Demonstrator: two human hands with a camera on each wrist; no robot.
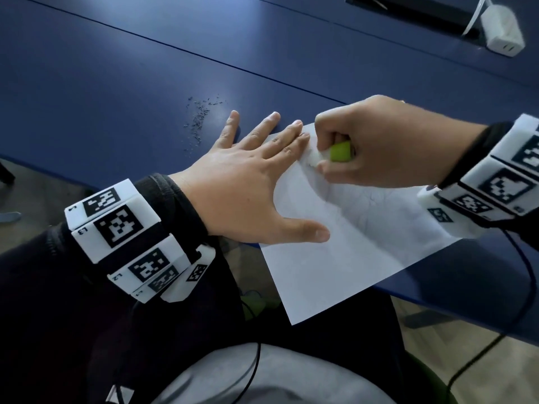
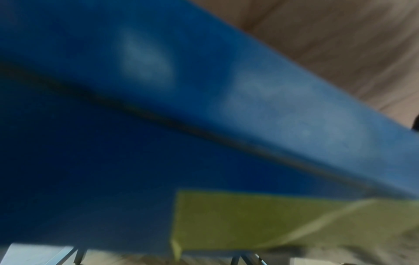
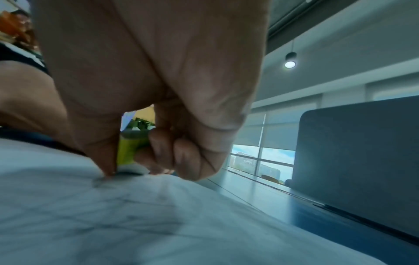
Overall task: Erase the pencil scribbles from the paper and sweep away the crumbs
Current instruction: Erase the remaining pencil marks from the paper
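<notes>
A white sheet of paper (image 1: pixel 344 252) lies at the near edge of the blue table (image 1: pixel 116 83), its lower corner hanging over the edge. Faint pencil scribbles (image 1: pixel 364 199) cross its middle. My left hand (image 1: pixel 250 182) lies flat, fingers spread, pressing the sheet's left side. My right hand (image 1: pixel 376 147) grips a white eraser in a green sleeve (image 1: pixel 335 153), its white tip down on the paper near the upper corner. In the right wrist view the eraser (image 3: pixel 130 152) sits between thumb and curled fingers on the paper (image 3: pixel 113 224). The left wrist view is blurred blue.
A scatter of dark eraser crumbs (image 1: pixel 199 118) lies on the table left of my left hand. A white power adapter (image 1: pixel 503 30) with a cable sits at the far right by a dark slot. A grey panel (image 3: pixel 362 161) stands beyond the paper.
</notes>
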